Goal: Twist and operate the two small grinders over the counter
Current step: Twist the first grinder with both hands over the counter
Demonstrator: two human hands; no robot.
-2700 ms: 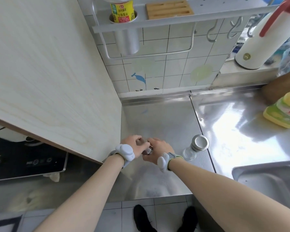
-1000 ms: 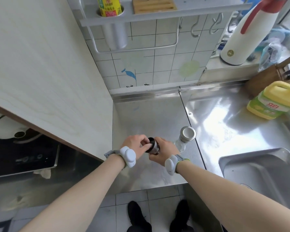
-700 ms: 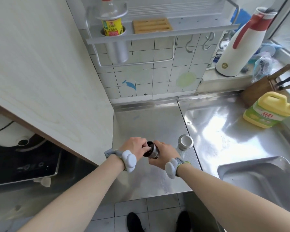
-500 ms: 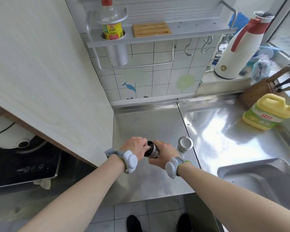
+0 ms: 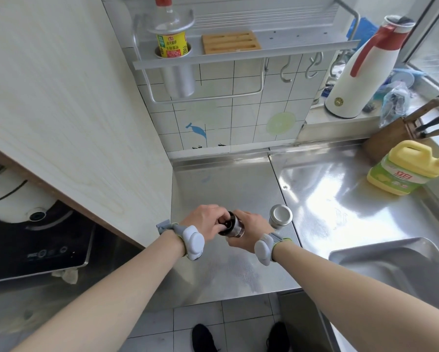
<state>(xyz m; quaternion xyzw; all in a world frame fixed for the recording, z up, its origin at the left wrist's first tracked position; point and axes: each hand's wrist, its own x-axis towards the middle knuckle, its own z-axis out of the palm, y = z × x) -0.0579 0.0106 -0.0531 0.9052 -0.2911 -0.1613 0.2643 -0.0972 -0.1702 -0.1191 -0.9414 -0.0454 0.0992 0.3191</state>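
Note:
A small grinder (image 5: 232, 224) with a dark end and a steel band is held tilted above the steel counter (image 5: 226, 186), its dark end turned up toward me. My left hand (image 5: 205, 219) grips its dark end. My right hand (image 5: 251, 232) wraps its body from the right. The second grinder (image 5: 280, 215), clear glass with a round steel cap, stands upright on the counter just right of my right hand, untouched.
A pale wooden panel (image 5: 73, 110) walls the left side, with a black stove (image 5: 35, 240) beyond it. A sink (image 5: 391, 262) lies at the front right. A yellow detergent jug (image 5: 406, 168), knife block (image 5: 396, 135) and white thermos (image 5: 360, 72) stand at the right back.
The held grinder was lifted and tipped so its dark end now faces up between my hands. The camera view has tilted upward. The second grinder has stayed in place.

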